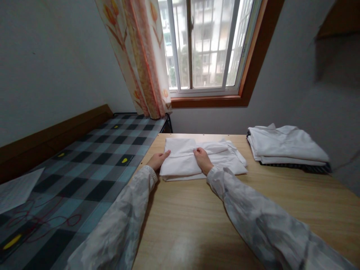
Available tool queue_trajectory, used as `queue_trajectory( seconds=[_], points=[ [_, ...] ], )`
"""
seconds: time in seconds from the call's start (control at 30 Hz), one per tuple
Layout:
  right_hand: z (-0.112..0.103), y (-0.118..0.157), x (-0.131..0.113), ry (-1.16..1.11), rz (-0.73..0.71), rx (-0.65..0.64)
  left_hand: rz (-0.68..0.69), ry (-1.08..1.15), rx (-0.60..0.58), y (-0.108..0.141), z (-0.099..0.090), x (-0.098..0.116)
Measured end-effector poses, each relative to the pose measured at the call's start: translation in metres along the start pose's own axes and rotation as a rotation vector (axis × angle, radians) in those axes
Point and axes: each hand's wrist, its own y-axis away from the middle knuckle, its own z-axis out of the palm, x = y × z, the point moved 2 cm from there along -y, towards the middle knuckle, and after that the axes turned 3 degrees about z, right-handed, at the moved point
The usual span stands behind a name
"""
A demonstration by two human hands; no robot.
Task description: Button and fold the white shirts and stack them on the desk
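A white garment (180, 161), partly folded, lies flat on the wooden table (191, 217). Its left part is doubled over into a neat rectangle, while the right part spreads out with some creases. My left hand (158, 160) grips the garment's left edge, its thumb on top and the other fingers partly hidden. At the edge of the folded-over layer, near the middle, my right hand (203, 160) pinches the cloth between closed fingers. Both forearms wear pale, grey-patterned sleeves.
Folded white clothes (287, 144) are stacked on a dark patterned piece (298, 166) at the table's right. On the left is a bed with a checked cover (107, 168), bearing a paper sheet (19, 189) and red cord (42, 219). A curtain (146, 56) hangs beside the window (208, 45).
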Motion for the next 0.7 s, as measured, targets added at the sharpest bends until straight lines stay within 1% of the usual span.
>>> queue_trajectory(
  seconds=[0.1,0.17,0.3,0.37,0.43,0.47,0.5,0.53,0.57,0.63,0.7],
  points=[
    [-0.005,-0.003,0.000,0.045,-0.024,0.025,-0.003,-0.041,-0.018,0.005,0.001,0.002],
    [-0.010,-0.004,-0.002,0.091,-0.044,0.038,0.008,-0.077,0.004,0.007,0.001,0.003],
    [-0.021,-0.002,-0.005,0.198,-0.080,0.049,0.014,-0.176,0.127,0.005,0.005,0.001],
    [-0.025,-0.001,-0.004,0.239,-0.091,0.047,0.011,-0.226,0.170,0.005,0.007,-0.001],
    [-0.028,-0.001,-0.003,0.266,-0.094,0.044,0.043,-0.236,0.212,0.010,0.007,-0.003],
    [-0.028,-0.001,-0.002,0.274,-0.094,0.043,0.090,-0.219,0.232,0.015,0.006,-0.004],
    [-0.029,-0.002,-0.001,0.277,-0.093,0.043,0.165,-0.198,0.244,0.022,0.004,-0.006],
    [-0.029,-0.004,0.000,0.277,-0.091,0.044,0.268,-0.182,0.236,0.030,0.001,-0.007],
    [-0.030,-0.005,0.001,0.274,-0.090,0.046,0.391,-0.185,0.204,0.040,-0.001,-0.007],
    [-0.030,-0.007,0.002,0.262,-0.091,0.054,0.656,-0.275,0.102,0.061,-0.004,-0.008],
    [-0.030,-0.007,0.003,0.248,-0.095,0.061,0.837,-0.403,0.048,0.077,-0.005,-0.009]
  ],
)
